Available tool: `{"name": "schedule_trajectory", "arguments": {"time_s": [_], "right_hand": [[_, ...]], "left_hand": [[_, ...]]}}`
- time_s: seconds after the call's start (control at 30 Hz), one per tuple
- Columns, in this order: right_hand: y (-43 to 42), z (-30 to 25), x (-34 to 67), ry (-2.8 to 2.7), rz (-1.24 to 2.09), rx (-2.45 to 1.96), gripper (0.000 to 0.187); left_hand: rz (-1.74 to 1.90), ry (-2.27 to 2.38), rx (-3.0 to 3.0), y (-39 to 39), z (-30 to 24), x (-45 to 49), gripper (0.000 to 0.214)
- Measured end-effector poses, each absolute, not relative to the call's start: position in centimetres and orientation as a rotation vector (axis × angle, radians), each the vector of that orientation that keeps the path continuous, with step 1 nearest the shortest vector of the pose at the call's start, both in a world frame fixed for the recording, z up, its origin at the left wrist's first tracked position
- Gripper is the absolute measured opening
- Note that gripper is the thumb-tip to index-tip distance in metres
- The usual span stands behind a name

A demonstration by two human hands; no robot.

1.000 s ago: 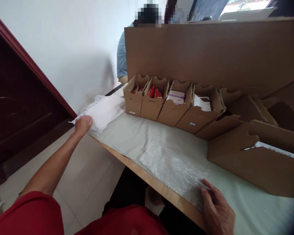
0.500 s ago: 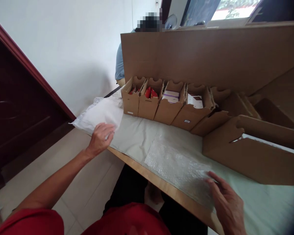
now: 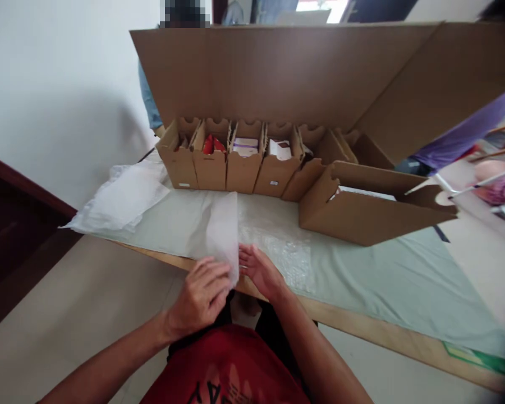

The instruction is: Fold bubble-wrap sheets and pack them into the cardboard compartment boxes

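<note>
Tall brown cardboard panel (image 3: 278,78) stands behind a row of narrow brown cardboard bins (image 3: 240,173), set side by side on a wooden table w/ pale green cloth (image 3: 382,280). From L: 2nd bin holds red shiny packets (image 3: 214,145), 3rd white-&-purple boxes (image 3: 246,147), 4th a white carton (image 3: 280,150). R of row, nearer: long brown cardboard bin (image 3: 349,216), angled, w/ flat white item (image 3: 364,193) inside. Bkgd L: plain white wall (image 3: 59,73), dark red door (image 3: 8,241), pale tiled floor (image 3: 88,303). Behind panel, co-worker's light blue sleeve (image 3: 149,101), partly hidden. Far R: purple fabric (image 3: 458,140) nr white tubular frame (image 3: 475,188), blurred. Green flat item (image 3: 480,356) at table's R front edge, ID unclear.
</note>
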State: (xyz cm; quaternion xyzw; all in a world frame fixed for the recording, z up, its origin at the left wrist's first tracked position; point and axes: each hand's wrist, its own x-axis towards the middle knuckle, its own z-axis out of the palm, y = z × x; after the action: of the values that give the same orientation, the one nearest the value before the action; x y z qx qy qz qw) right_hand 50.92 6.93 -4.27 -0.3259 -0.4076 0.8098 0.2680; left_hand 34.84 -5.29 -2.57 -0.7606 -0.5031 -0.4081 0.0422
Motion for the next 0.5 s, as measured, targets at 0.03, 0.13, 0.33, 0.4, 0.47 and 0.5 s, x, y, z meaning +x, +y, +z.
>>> {"name": "schedule_trajectory", "arguments": {"time_s": [0.03, 0.13, 0.33, 0.4, 0.47, 0.5], "right_hand": [[7.4, -4.6, 50.0, -1.024, 2.193, -0.872, 0.06], [8.5, -5.1, 48.4, -0.923, 2.077, -0.942, 0.048], [8.4, -3.8, 47.7, -1.186, 1.932, -0.875, 0.048], [8.1, -3.2, 47.9, -1.255, 1.909, -0.862, 0.05], [7.9, -2.9, 48.3, -1.282, 1.885, -0.894, 0.051], [7.8, -2.9, 48.6, -1.293, 1.872, -0.919, 0.052]], "left_hand": [[-1.241, -1.489, -2.423, -6.0, -3.0, 35.6, 0.019], [-1.252, -1.451, -2.577, -8.1, -4.1, 36.6, 0.02], [-1.247, -1.81, -2.491, -8.7, -4.3, 30.8, 0.026], [-1.19, -1.995, -2.143, -7.4, -4.1, 26.4, 0.023], [-1.038, -2.115, -1.789, -5.7, -3.9, 21.2, 0.019], [-0.935, -2.172, -1.667, -4.9, -3.9, 18.6, 0.02]]}}
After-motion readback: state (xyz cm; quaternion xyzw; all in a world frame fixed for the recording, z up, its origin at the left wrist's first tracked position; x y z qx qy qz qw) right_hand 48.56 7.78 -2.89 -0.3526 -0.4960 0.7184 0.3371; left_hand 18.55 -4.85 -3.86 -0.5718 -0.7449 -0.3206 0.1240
